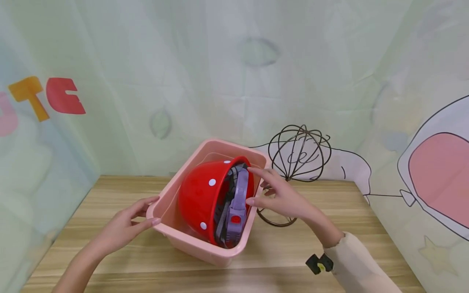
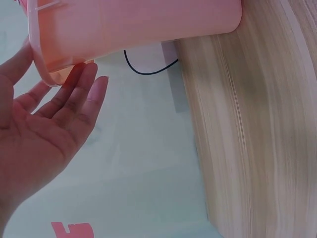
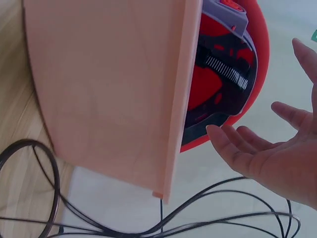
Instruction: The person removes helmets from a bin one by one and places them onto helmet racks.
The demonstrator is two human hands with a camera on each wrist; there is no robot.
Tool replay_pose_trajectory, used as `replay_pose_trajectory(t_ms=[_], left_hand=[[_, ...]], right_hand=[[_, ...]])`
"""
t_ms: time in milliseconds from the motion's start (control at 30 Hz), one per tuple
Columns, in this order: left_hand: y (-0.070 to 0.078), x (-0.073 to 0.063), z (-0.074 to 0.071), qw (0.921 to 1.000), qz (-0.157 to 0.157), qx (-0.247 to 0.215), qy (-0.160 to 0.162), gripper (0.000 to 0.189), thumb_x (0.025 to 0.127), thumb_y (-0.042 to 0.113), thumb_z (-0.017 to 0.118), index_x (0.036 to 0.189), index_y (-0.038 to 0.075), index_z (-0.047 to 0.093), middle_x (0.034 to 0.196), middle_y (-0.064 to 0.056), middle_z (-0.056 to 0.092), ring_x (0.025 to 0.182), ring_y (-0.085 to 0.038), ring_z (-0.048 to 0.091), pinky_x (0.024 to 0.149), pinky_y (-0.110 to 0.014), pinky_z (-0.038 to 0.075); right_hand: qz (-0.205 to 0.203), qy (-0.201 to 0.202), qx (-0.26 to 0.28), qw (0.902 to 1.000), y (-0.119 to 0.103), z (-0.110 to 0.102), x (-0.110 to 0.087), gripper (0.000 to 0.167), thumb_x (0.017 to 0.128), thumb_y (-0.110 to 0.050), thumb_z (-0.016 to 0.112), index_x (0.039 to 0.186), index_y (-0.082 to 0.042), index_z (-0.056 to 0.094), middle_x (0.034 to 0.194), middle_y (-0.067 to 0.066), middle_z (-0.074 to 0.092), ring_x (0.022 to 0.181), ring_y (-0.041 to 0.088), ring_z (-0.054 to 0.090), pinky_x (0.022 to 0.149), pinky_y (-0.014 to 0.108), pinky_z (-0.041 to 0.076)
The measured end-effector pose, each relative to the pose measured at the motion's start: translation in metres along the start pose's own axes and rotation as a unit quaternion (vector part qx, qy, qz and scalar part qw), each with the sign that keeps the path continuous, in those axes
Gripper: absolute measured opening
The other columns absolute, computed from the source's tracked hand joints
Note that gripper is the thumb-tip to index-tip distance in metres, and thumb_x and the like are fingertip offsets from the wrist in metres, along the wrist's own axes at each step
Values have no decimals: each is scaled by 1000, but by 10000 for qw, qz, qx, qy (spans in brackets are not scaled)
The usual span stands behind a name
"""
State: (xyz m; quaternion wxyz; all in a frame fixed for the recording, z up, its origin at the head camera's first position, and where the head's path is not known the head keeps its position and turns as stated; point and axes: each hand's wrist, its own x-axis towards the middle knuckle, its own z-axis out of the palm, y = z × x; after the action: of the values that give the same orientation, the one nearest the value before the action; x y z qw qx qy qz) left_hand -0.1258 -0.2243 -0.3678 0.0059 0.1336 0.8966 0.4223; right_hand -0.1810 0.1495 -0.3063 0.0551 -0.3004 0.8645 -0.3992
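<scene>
A pink plastic bin [image 1: 199, 246] stands on the table. Inside it a red hard hat [image 1: 196, 191] with white dots lies on its side, its opening with the purple headband [image 1: 239, 199] and red knob facing right. At the bin's left corner my left hand [image 1: 122, 228] grips the rim between thumb and fingers; the left wrist view shows the fingers [image 2: 72, 96] under the rim. My right hand [image 1: 283, 197] is beside the helmet's opening, fingers spread. A gap shows between those fingers and the helmet [image 3: 260, 74] in the right wrist view.
Just right of the bin, behind my right hand, stands a dark wire stand [image 1: 300, 152] with a globe-shaped cage top and a ring base. Printed fabric [image 1: 176, 81] hangs behind the wood-grain table [image 1: 121, 191] and along both sides.
</scene>
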Motion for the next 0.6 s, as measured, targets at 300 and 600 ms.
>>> replay_pose_trajectory(t_ms=[300, 600], left_hand=[[0, 0, 0, 10000, 2, 0, -3, 59, 84, 25, 66, 133, 1, 43, 109, -14, 59, 98, -33, 56, 65, -24, 51], [2, 0, -1, 10000, -8, -5, -31, 58, 84, 23, 66, 133, 1, 43, 111, -14, 58, 99, -33, 56, 67, -26, 52]], right_hand=[[155, 174, 109, 9997, -9, 8, 16, 73, 79, -30, 72, 140, -18, 35, 118, 8, 38, 104, 24, 41, 74, 31, 50], [428, 374, -4, 9984, -19, 17, 26, 73, 77, -36, 72, 140, -27, 36, 131, 10, 30, 106, 33, 44, 69, 32, 52]])
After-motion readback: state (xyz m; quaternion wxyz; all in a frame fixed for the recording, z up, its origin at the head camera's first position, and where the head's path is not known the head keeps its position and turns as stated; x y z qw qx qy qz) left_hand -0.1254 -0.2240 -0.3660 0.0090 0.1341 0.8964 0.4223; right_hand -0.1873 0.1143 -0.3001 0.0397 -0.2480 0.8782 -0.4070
